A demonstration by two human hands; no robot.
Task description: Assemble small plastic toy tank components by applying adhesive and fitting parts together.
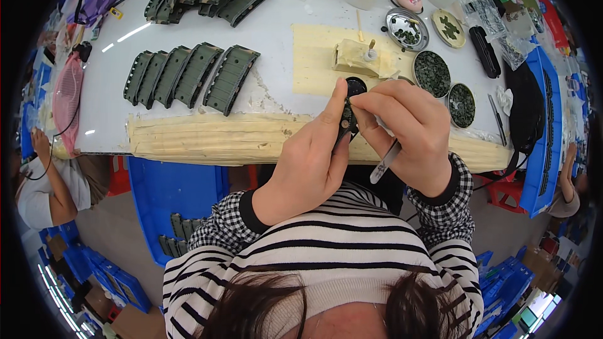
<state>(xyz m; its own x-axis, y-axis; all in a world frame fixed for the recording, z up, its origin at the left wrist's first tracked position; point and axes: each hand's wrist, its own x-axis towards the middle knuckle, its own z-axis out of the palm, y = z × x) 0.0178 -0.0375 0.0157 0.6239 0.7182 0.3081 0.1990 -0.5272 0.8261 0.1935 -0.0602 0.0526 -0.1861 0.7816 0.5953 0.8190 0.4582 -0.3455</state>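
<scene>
Long dark hair (271, 304) hangs nearest; over the yellow-covered table edge (207, 138), the left hand (306, 166) pinches a narrow dark part (346, 120), seemingly steadying it; the right hand (411, 127) grips a flat silver metal tool (385, 164).

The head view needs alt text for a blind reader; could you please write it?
The left hand holds a small dark part; the right hand, gripping silver tweezers, touches it. Curved green panels lie left on the white table, dishes of dark-green pieces right.
</scene>
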